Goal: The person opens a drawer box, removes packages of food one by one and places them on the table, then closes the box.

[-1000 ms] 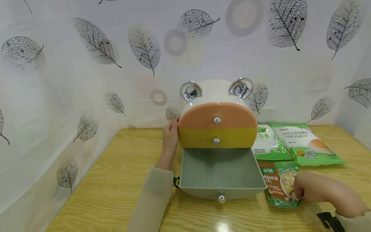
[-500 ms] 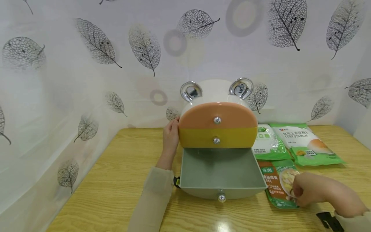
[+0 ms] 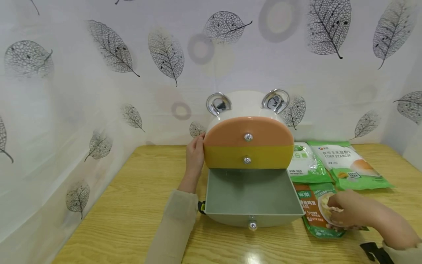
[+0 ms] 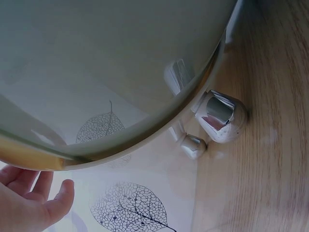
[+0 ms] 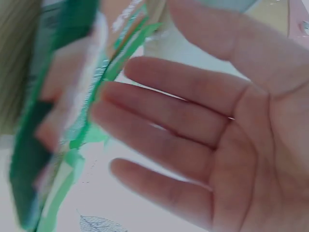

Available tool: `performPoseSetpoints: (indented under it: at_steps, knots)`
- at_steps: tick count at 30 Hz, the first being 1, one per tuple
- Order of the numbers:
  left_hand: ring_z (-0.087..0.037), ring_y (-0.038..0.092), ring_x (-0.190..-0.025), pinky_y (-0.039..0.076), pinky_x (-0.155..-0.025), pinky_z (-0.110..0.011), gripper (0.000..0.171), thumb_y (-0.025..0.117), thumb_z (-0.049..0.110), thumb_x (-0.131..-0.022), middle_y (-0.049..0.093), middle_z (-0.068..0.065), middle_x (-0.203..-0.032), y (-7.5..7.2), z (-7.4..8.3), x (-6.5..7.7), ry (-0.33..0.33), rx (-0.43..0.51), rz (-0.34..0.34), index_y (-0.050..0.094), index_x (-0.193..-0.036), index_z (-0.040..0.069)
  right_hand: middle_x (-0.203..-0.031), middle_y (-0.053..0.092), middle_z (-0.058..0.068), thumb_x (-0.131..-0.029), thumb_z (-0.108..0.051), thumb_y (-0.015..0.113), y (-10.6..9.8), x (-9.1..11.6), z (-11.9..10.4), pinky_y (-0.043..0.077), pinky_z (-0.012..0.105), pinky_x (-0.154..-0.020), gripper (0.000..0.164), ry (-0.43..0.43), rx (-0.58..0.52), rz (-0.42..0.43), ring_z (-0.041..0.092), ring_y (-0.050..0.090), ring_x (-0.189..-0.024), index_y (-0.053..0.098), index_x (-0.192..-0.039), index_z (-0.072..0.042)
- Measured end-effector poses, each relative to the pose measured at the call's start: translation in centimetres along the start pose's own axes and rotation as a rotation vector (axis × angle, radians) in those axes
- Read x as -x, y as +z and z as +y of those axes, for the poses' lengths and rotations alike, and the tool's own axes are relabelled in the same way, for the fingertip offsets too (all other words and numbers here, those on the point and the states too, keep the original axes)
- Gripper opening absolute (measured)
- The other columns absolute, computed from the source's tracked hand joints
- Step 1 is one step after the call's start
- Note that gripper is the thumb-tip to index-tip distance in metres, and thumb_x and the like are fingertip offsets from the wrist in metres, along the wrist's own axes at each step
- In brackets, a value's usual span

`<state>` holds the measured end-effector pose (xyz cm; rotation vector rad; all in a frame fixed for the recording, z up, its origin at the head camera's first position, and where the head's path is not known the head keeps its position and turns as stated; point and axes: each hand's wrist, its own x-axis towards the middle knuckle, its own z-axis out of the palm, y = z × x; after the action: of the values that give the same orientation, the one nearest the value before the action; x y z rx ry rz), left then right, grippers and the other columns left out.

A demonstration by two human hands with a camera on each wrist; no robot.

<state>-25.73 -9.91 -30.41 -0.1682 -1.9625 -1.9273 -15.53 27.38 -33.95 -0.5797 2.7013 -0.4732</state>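
Note:
A small frog-shaped drawer cabinet (image 3: 250, 104) stands on the table, its green bottom drawer (image 3: 250, 194) pulled out with a bare interior. My left hand (image 3: 194, 156) rests against the cabinet's left side; the left wrist view shows its fingertips touching the edge. To the right lies a brown and green seasoning pouch (image 3: 311, 212). My right hand (image 3: 361, 212) is over the pouch's right part and hides some of it. In the right wrist view the fingers (image 5: 164, 106) are stretched out, their tips at the pouch's edge, and the thumb is apart from it.
Behind the pouch lie a green and white bag (image 3: 304, 163) and a corn starch bag (image 3: 351, 165). A leaf-print curtain (image 3: 158, 121) hangs behind the wooden table (image 3: 132, 201). Orange (image 3: 227, 135) and yellow (image 3: 227, 157) drawers are closed above the green one.
My right hand's fingers have shifted over the pouch's right edge, and a green corner now shows beneath the hand. The left hand stays on the cabinet's side.

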Motion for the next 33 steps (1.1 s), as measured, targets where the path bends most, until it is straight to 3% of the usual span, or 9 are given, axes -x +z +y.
performPoseSetpoints:
  at_steps: [4, 7, 20, 30, 33]
  knots:
    - [-0.024, 0.044, -0.114, 0.036, -0.095, -0.032, 0.033, 0.038, 0.009, -0.092, 0.051, -0.016, -0.122, 0.1, -0.1, 0.0, 0.005, 0.0, 0.006, 0.053, -0.117, -0.008, -0.093, 0.063, 0.011, -0.078, -0.022, 0.065, -0.8, -0.2, -1.2, 0.049, 0.041, -0.065, 0.034, 0.004, 0.105, 0.136, 0.027, 0.059, -0.08, 0.061, -0.101, 0.002]
    - [-0.023, 0.045, -0.114, 0.037, -0.094, -0.032, 0.033, 0.039, 0.012, -0.093, 0.052, -0.014, -0.121, 0.0, -1.1, -0.5, 0.011, 0.004, 0.004, 0.054, -0.117, -0.005, -0.097, 0.062, 0.014, -0.078, -0.026, 0.064, -1.2, -0.3, -2.4, 0.048, 0.044, -0.068, 0.039, 0.003, 0.118, 0.209, 0.031, 0.059, -0.084, 0.059, -0.106, 0.002]
    - [-0.019, 0.046, -0.112, 0.037, -0.093, -0.031, 0.033, 0.039, 0.016, -0.093, 0.054, -0.01, -0.12, 0.0, -1.8, -0.9, 0.005, -0.015, 0.018, 0.057, -0.116, 0.0, -0.091, 0.065, 0.008, -0.077, -0.02, 0.067, -3.7, -0.9, -7.6, 0.049, 0.043, -0.067, 0.031, -0.145, 0.157, 0.473, 0.027, 0.061, -0.082, 0.062, -0.102, -0.002]
    - [-0.019, 0.046, -0.112, 0.037, -0.094, -0.031, 0.034, 0.039, 0.016, -0.093, 0.053, -0.01, -0.121, 0.1, -1.9, -0.9, 0.003, -0.001, 0.009, 0.056, -0.117, 0.0, -0.091, 0.065, 0.002, -0.077, -0.021, 0.067, -4.2, -0.8, -9.8, 0.048, 0.043, -0.07, 0.031, -0.169, 0.155, 0.513, 0.023, 0.06, -0.083, 0.062, -0.104, -0.006]
    - [-0.019, 0.046, -0.112, 0.036, -0.094, -0.031, 0.033, 0.039, 0.016, -0.093, 0.053, -0.01, -0.121, 0.1, -1.8, -0.9, -0.001, -0.003, 0.01, 0.056, -0.117, 0.001, -0.089, 0.065, -0.001, -0.077, -0.022, 0.067, -3.9, -0.7, -10.4, 0.05, 0.037, -0.067, 0.028, -0.208, 0.156, 0.511, 0.017, 0.061, -0.079, 0.063, -0.102, -0.009]
